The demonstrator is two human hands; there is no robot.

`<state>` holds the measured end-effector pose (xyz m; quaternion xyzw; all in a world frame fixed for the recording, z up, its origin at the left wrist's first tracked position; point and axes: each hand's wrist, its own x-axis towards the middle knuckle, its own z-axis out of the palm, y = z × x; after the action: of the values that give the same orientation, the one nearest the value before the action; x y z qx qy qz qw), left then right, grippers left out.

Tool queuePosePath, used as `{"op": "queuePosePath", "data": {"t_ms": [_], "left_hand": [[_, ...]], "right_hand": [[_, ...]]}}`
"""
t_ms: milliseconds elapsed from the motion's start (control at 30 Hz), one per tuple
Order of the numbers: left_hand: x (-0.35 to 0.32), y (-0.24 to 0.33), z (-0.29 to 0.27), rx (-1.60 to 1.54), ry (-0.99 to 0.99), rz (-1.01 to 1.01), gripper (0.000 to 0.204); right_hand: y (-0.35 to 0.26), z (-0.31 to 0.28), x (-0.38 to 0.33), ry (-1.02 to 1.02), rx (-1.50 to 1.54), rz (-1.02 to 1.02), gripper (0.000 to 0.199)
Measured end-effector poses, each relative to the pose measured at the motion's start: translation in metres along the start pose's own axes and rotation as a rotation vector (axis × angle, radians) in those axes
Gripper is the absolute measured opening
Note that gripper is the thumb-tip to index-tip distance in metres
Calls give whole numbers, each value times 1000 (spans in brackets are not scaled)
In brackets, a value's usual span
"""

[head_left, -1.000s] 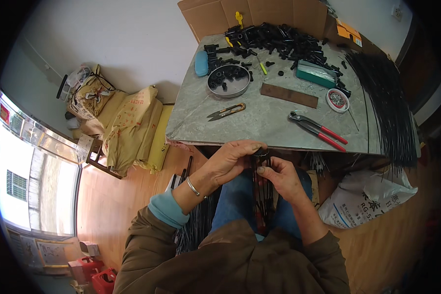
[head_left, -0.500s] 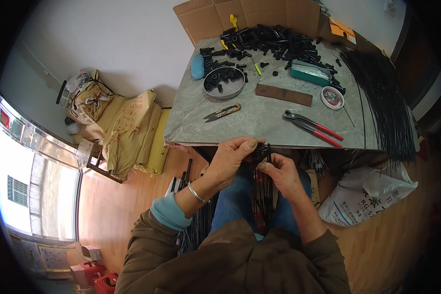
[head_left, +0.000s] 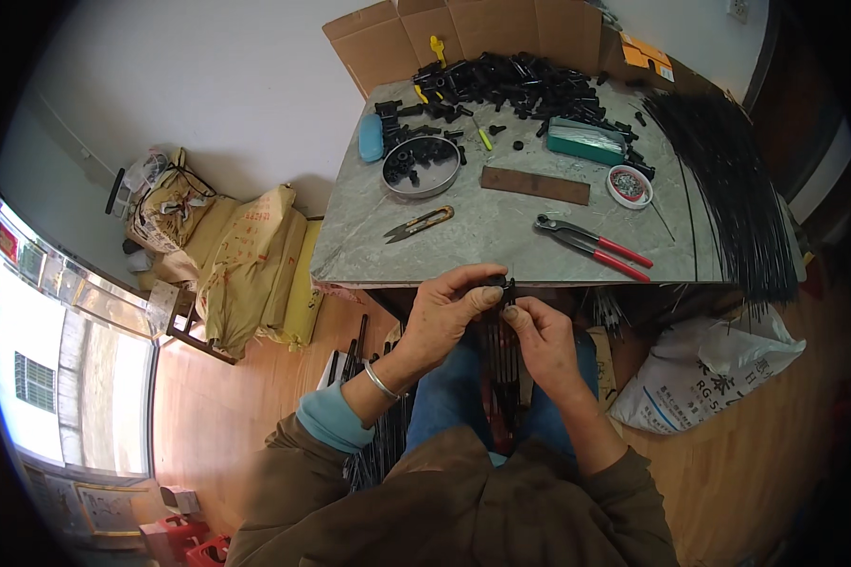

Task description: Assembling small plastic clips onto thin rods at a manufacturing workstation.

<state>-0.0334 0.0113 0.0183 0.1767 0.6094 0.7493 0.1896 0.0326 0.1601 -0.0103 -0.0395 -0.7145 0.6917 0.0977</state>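
Both the left hand (head_left: 447,317) and the right hand (head_left: 539,333) pinch a small black part (head_left: 503,285), each grip closed on it. Just beyond the grip lies the worktop (head_left: 501,236) edge, with red-handled pliers (head_left: 591,246) past it.

Olive-brown jacket, light blue cuff and silver bangle at the left wrist, blue jeans.

We have only one view, from a wide fisheye camera worn on the head, so no second view shares the scene. It looks steeply down and a little forward. Our own forearms enter from the lower edge, and the left hand (head_left: 449,312) and right hand (head_left: 539,333) are near, just below the middle. The grey table (head_left: 501,227) lies further, toward the upper edge. Straight lines bend near the dark round rim.
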Motion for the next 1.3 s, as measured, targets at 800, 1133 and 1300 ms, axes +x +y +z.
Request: {"op": "queuePosePath", "data": {"t_ms": [800, 1133, 1300], "left_hand": [[-12, -21, 15, -245, -70, -98, 47], [-20, 9, 38, 532, 285, 258, 18], [-22, 7, 32, 586, 273, 249, 13]], "right_hand": [[8, -23, 8, -237, 269, 234, 22], [19, 3, -3, -70, 211, 25, 28], [-12, -4, -9, -88, -143, -1, 27]]}}
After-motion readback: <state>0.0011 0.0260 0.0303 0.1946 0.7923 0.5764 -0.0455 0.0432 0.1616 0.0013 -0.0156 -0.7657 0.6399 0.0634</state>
